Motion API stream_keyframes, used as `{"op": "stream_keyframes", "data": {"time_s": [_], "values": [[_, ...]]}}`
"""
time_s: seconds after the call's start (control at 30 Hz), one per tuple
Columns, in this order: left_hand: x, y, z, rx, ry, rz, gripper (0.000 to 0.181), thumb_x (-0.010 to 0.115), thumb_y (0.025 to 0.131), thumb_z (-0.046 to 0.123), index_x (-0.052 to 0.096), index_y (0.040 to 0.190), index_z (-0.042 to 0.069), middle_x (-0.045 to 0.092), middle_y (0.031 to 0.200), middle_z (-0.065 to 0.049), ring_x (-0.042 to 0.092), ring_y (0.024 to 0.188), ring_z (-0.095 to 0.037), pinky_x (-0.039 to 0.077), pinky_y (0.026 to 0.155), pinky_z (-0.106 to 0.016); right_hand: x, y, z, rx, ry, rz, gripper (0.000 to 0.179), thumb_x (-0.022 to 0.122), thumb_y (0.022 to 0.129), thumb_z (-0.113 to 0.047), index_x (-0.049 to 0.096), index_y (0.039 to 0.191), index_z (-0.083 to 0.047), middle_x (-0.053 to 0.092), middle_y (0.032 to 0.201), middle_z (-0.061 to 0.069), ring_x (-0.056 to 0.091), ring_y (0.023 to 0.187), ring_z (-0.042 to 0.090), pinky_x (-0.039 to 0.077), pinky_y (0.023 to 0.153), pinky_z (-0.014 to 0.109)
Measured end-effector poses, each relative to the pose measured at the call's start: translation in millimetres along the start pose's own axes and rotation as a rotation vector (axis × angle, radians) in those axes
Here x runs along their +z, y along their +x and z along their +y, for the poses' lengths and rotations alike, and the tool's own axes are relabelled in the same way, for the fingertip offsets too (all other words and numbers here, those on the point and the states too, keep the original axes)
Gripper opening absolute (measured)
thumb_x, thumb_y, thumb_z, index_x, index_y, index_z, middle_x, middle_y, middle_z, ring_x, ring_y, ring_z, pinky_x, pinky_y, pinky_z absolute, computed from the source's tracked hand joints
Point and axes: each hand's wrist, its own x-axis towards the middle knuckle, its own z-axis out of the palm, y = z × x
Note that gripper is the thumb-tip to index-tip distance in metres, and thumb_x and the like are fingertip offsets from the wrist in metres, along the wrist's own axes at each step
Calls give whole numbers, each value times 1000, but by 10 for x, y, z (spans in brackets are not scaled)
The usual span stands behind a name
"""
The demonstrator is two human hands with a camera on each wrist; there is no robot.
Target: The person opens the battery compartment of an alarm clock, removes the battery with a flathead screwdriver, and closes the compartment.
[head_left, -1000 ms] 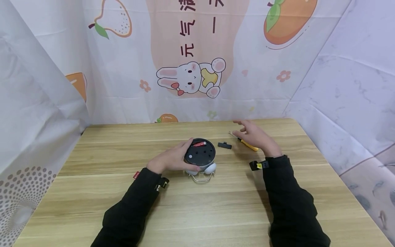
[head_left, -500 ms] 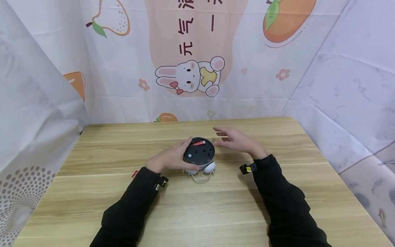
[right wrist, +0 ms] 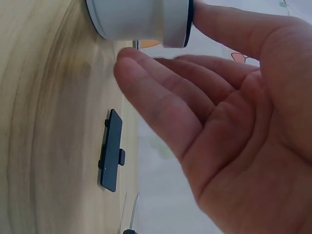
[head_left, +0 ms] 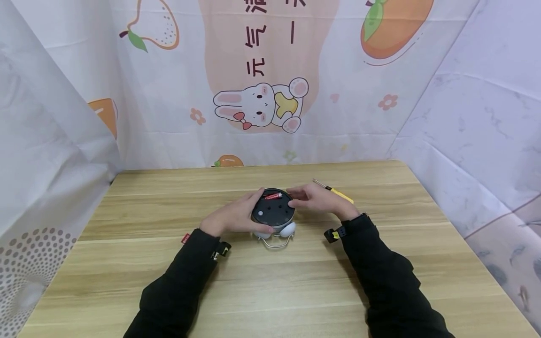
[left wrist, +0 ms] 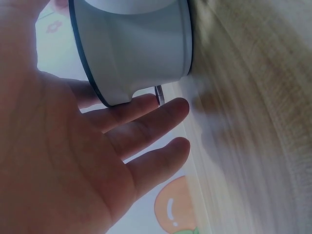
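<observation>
A white twin-bell alarm clock (head_left: 274, 213) lies face down on the wooden table, its black back up and its bells and wire handle toward me. A red battery (head_left: 273, 196) shows in the slot in its back. My left hand (head_left: 232, 217) holds the clock from the left, thumb by a bell and fingers round the far side. My right hand (head_left: 317, 199) is at the clock's right edge. In the right wrist view its thumb (right wrist: 229, 29) touches the black rim, with the fingers bent along the side. The black battery cover (right wrist: 112, 151) lies below that hand, hidden in the head view.
A screwdriver (head_left: 340, 193) with a yellow and black handle lies behind my right hand. The table (head_left: 270, 286) ends at the back against a printed cloth (head_left: 169, 94). More cloth (head_left: 477, 122) hangs at the right and left sides.
My right hand has moved left from over the screwdriver to the clock's right edge, uncovering the screwdriver and covering the battery cover. The left hand and the clock have stayed in place.
</observation>
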Motion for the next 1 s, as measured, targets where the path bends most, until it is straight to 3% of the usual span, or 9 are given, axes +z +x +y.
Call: {"op": "stream_keyframes", "data": {"time_s": [0.1, 0.17, 0.23, 0.43, 0.63, 0.77, 0.9, 1.0], "values": [[5, 3, 3, 6, -4, 0, 124, 81, 74, 65, 12, 165, 17, 28, 162, -14, 40, 139, -30, 39, 109, -52, 6, -2, 5, 16, 8, -32, 50, 62, 103, -23, 52, 146, 1, 69, 86, 7, 61, 71, 16, 48, 65, 25], [5, 0, 9, 4, -4, -1, 124, 81, 74, 65, 12, 165, 18, 28, 162, -14, 40, 139, -30, 39, 109, -52, 8, -8, 4, 32, 39, -52, 48, 62, 104, -22, 52, 147, -2, 58, 69, 6, 48, 58, 16, 36, 55, 25], [5, -4, 14, -1, -4, -4, 124, 81, 74, 66, 11, 165, 20, 28, 162, -14, 39, 140, -30, 38, 109, -51, 9, -13, 2, 37, 79, -66, 48, 61, 104, -20, 52, 147, -2, 56, 64, 11, 49, 56, 19, 35, 53, 25], [-5, -9, 3, 20, -27, 10, 124, 83, 73, 64, 12, 165, 20, 30, 161, -13, 40, 139, -29, 39, 109, -50, 15, -14, 6, 62, 166, -80, 45, 60, 104, -18, 54, 145, -2, 68, 84, 19, 65, 77, 35, 56, 73, 41], [-62, 27, -49, 65, 10, 36, 119, 81, 73, 68, 23, 163, 17, 40, 156, -11, 46, 134, -23, 43, 107, -44, -2, -15, 5, 117, 232, -99, 47, 59, 105, -20, 52, 145, 2, 72, 115, 13, 71, 101, 24, 58, 84, 42], [-116, 85, -61, 110, 107, 111, 96, 69, 82, 72, 42, 156, 17, 50, 147, -9, 53, 126, -21, 46, 103, -40, -3, -14, -19, 153, 265, -105, 48, 58, 105, -20, 51, 146, 4, 69, 123, 15, 69, 108, 23, 57, 87, 42], [-150, 198, -2, 228, 234, 190, 61, 63, 97, 54, 61, 141, 11, 59, 137, -8, 56, 124, -21, 46, 103, -40, -3, -8, -14, 170, 287, -107, 46, 58, 105, -20, 52, 145, 3, 70, 122, 14, 69, 108, 24, 56, 88, 43], [-157, 286, 62, 310, 330, 221, 43, 67, 99, 37, 68, 131, 9, 64, 128, -7, 59, 119, -20, 47, 101, -38, -4, -12, 1, 170, 290, -111, 46, 58, 105, -20, 51, 146, 2, 70, 122, 14, 69, 108, 23, 56, 88, 43]]}}
